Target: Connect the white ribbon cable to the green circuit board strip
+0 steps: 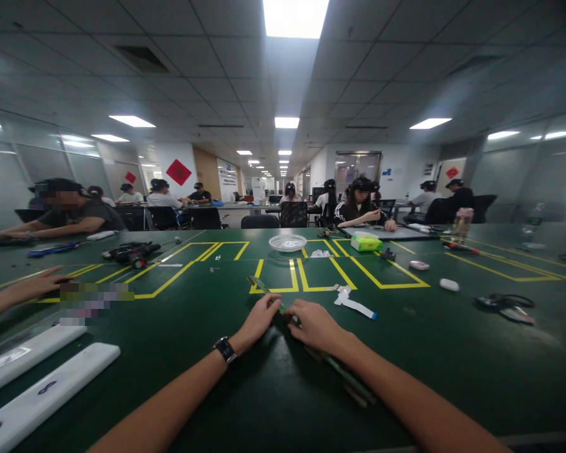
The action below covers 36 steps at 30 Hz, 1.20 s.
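Both hands are closed on one long green strip (349, 375), close together at about its middle: the left hand (261, 318) pinches it on the far side, and the right hand (318, 324) grips it just beside, its fingers curled under. The strip slants over the table (429, 358), one end pointing away and to the left, the other passing below the right forearm toward the near edge. Whether it touches the tabletop I cannot tell; the lower end is blurred.

The step in hand seems to be close fingerwork on the strip. The next move, I judge, calls for one hand to steady it while the other's fingertips work, with its trailing end kept off the right forearm.

Just beyond the right hand lies a white ribbon cable (343, 296), within easy reach of a sweep. The widest room runs right of the right forearm, toward the table's near right corner. The near left corner is taken up by white bars (56, 390), and another person's hand (38, 286) rests by the left edge. Farther out, toward the far edge, sits a white basket (287, 249).
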Tool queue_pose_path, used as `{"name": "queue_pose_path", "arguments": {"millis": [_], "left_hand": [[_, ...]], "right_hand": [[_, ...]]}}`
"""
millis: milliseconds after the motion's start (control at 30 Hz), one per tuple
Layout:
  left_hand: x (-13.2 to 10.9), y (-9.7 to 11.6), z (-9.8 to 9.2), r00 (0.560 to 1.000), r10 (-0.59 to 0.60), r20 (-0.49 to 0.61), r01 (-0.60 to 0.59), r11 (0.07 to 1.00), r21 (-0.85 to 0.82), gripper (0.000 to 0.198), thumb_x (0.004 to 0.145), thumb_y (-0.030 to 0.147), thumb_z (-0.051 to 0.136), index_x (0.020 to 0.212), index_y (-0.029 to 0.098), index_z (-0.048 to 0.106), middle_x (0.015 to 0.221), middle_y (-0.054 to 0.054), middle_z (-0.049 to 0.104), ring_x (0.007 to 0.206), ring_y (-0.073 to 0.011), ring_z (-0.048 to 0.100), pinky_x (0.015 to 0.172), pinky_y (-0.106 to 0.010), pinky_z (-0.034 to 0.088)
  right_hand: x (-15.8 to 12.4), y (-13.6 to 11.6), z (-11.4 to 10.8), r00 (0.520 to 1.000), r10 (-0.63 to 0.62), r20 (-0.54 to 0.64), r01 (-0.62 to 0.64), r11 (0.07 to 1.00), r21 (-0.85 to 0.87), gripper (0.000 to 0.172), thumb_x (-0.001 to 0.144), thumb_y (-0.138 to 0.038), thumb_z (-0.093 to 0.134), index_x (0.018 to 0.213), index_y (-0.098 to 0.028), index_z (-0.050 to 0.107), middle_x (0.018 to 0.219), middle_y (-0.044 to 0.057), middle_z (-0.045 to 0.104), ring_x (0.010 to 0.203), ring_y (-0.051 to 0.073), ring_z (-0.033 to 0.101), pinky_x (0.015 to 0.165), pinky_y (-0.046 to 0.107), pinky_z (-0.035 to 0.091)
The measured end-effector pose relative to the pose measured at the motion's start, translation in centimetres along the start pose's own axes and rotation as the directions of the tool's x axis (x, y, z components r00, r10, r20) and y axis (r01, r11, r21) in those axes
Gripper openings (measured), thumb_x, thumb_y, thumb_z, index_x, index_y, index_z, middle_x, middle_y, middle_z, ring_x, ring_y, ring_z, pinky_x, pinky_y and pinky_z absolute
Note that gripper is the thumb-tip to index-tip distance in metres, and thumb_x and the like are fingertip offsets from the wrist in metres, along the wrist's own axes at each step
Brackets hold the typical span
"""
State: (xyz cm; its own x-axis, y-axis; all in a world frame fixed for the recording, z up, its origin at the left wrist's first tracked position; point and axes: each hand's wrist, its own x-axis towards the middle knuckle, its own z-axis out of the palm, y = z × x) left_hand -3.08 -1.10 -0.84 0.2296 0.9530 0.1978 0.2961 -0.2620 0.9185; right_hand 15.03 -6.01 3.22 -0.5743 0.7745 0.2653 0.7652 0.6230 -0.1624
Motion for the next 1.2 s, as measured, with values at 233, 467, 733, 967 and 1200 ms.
{"name": "queue_pose_path", "arguments": {"millis": [233,467,733,967,1200], "left_hand": [[-0.1,0.6,-0.5,0.994,0.035,-0.106,-0.048,0.991,-0.122,0.034,0.075,0.044,0.059,0.090,0.014,0.064,0.082,-0.004,0.064,0.074,-0.0163,0.057,0.069,-0.025,0.043],[-1.1,1.4,-0.3,0.995,-0.053,-0.087,0.029,0.966,-0.259,0.040,0.079,0.025,0.051,0.120,0.021,0.052,0.065,0.005,0.055,0.055,-0.0106,0.054,0.055,-0.020,0.043],[-1.2,1.2,-0.1,0.985,-0.134,-0.111,0.081,0.915,-0.394,0.056,0.084,0.036,0.057,0.134,0.025,0.035,0.064,0.007,0.056,0.045,-0.0072,0.051,0.050,-0.019,0.047],[-1.0,1.4,-0.1,0.976,-0.188,-0.109,0.127,0.902,-0.413,0.041,0.084,0.035,0.060,0.119,0.015,0.053,0.066,0.002,0.061,0.048,-0.0084,0.054,0.046,-0.018,0.045],[-1.1,1.2,0.0,0.987,-0.120,-0.103,0.074,0.927,-0.367,0.030,0.082,0.042,0.058,0.091,0.014,0.065,0.065,0.001,0.059,0.046,-0.0076,0.050,0.044,-0.018,0.042]], "right_hand": [[0.5,3.4,-0.7,0.989,0.056,-0.137,-0.055,0.998,0.010,0.033,0.094,-0.033,0.042,0.114,-0.018,0.063,0.108,0.008,0.065,0.100,0.018,0.057,0.091,0.029,0.038],[-0.7,11.1,-0.6,0.757,0.631,-0.172,-0.652,0.705,-0.281,0.049,0.093,-0.045,0.039,0.120,-0.010,0.059,0.124,0.022,0.052,0.116,0.033,0.046,0.091,0.044,0.038],[-0.4,10.8,0.2,0.783,0.618,-0.070,-0.606,0.732,-0.312,0.036,0.091,-0.033,0.041,0.109,-0.012,0.064,0.117,0.020,0.056,0.112,0.031,0.050,0.084,0.041,0.042],[-0.1,9.8,0.1,0.834,0.550,-0.041,-0.544,0.808,-0.224,0.034,0.084,-0.031,0.049,0.111,-0.014,0.060,0.113,0.016,0.058,0.105,0.027,0.054,0.082,0.035,0.043],[0.0,9.9,0.3,0.847,0.531,0.008,-0.519,0.831,-0.199,0.044,0.081,-0.031,0.051,0.123,-0.019,0.058,0.116,0.015,0.056,0.109,0.029,0.053,0.082,0.036,0.043]]}}
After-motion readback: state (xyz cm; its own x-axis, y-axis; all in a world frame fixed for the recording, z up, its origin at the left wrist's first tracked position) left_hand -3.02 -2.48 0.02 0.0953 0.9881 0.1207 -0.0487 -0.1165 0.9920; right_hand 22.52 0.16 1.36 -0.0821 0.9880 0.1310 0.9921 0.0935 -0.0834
